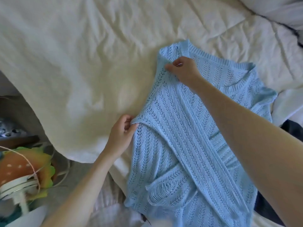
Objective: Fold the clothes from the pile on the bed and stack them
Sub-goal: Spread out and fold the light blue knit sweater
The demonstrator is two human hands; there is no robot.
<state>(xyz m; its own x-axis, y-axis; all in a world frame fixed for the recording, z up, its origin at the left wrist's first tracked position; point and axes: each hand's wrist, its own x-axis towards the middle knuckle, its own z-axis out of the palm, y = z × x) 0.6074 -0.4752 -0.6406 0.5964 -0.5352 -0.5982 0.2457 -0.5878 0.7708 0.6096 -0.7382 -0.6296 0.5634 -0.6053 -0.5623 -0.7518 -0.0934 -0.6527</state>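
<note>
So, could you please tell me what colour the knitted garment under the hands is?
Light blue, an open-knit sweater with ribbed trim, seen in the head view.

- The sweater [188, 136] lies on the bed [82, 63], toward its right side.
- The left hand [120, 135] pinches the sweater's left edge; the right hand [183, 71] grips its far left part.
- A pillow [275, 9] lies beyond the sweater, to the right.
- A lamp [21, 174] stands left of the sweater, off the bed.
</note>
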